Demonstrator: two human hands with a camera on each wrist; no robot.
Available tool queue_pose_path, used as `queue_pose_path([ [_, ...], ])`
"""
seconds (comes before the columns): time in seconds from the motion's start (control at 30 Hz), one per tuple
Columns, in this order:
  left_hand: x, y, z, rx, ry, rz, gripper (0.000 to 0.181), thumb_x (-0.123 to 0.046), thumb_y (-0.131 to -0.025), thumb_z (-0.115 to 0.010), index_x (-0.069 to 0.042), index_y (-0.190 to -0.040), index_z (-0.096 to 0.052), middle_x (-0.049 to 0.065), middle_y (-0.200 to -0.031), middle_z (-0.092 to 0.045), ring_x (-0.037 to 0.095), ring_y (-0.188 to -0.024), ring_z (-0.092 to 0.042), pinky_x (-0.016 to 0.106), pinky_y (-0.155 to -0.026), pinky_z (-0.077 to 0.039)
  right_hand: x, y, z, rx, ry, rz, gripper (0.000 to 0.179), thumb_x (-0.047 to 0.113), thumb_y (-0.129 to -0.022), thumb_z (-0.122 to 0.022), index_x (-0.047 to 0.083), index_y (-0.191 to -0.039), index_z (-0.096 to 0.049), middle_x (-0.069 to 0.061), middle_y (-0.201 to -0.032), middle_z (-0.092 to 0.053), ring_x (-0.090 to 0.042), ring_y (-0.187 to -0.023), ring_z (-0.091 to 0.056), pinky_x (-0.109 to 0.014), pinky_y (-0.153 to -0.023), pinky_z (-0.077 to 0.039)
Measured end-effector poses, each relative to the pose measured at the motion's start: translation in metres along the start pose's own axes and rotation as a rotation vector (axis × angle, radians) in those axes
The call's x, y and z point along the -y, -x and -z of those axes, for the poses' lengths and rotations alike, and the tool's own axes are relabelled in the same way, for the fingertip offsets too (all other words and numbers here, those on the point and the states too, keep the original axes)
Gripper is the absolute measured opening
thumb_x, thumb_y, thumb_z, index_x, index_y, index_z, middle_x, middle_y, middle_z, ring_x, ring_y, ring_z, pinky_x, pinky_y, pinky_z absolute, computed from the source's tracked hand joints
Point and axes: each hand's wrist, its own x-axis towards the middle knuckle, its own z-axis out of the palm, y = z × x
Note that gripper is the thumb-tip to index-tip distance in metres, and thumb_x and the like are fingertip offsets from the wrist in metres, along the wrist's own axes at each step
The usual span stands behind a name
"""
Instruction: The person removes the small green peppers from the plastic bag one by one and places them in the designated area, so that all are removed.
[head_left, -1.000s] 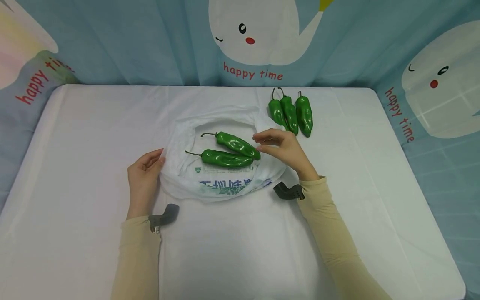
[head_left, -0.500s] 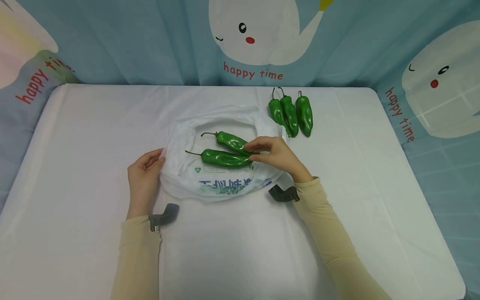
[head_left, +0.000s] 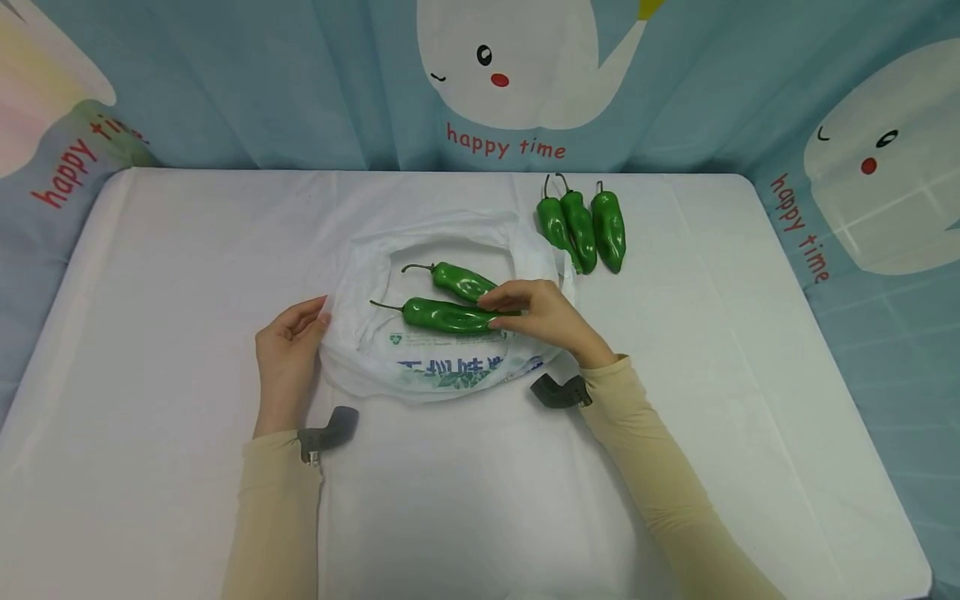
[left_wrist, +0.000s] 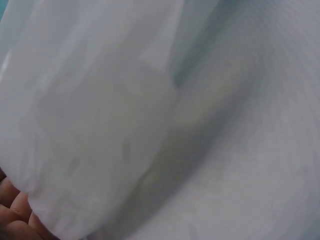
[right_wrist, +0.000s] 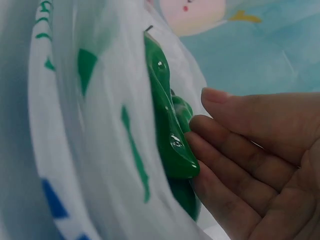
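Note:
A white plastic bag (head_left: 343,333) with blue and green print lies with its mouth spread at mid-table. Two green peppers, a nearer one (head_left: 442,317) and a farther one (head_left: 459,282), lie side by side within its mouth, stems to the left. My left hand (head_left: 288,354) pinches the bag's left edge between thumb and fingers; the left wrist view has the bag (left_wrist: 100,125) over most of its left half. Over the peppers' right ends is my right hand (head_left: 543,317), thumb and fingers apart. Its relaxed fingers reach a pepper's tip in the right wrist view (right_wrist: 175,140).
Behind the bag to the right, three more green peppers (head_left: 579,229) lie close together on the white-covered table (head_left: 750,400). A blue curtain (head_left: 300,83) printed with white cartoon figures hangs along the back and sides.
My right hand has moved left and slightly nearer, from the peppers' right tips to over their right ends. The left hand, bag and peppers stay in place.

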Motion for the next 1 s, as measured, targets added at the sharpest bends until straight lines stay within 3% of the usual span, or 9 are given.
queue_pose_path([
  [1.0,0.001,-0.001,0.0,-0.002,-0.015,-0.014,0.026,-0.01,-0.092,-0.061,-0.002,-0.117,-0.066,0.007,-0.103,-0.066,0.007,-0.089,-0.063,0.01,-0.073,-0.048,0.002,-0.003,-0.015,0.028,0.132,-0.004,0.035,0.002,-0.076,-0.077,-0.001,-0.109,-0.067,-0.012,-0.109,-0.067,-0.021,-0.099,-0.064,-0.026,-0.088,-0.049],
])
